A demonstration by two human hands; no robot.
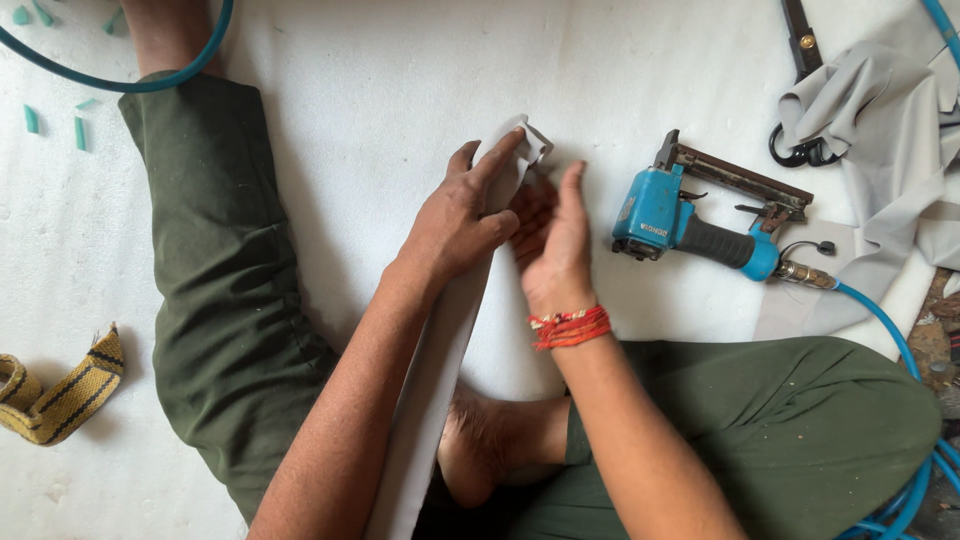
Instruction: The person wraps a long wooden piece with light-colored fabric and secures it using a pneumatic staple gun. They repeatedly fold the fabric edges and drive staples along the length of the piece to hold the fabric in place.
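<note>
Centrally, grip: the left hand [455,215] is closed over the upper end of a long, pale grey strip of stiff sheet material [440,350], fingers wrapped across its top and thumb at its side.
Right hand: the right hand [555,245] stands on edge just beside the strip, fingers straight and palm turned toward it; whether it touches the strip cannot be told, and it grasps nothing.
Strip position: the strip runs from the folded end near the fingertips down between the forearms to the lower edge of the view, lying on the white foam sheet [380,90].
Wrist: a red thread band [570,327] circles the right wrist.
Seated body: legs in dark green trousers [220,290] spread to both sides; a bare foot [490,440] lies beside the strip.
Right of hands: a blue pneumatic staple gun with black grip [690,225] lies near, joined to a blue air hose [880,320].
Upper right: crumpled grey fabric [880,110] lies over black-handled scissors [800,150].
Far left: a folded yellow webbing strap with black stripes [55,395], well apart.
</note>
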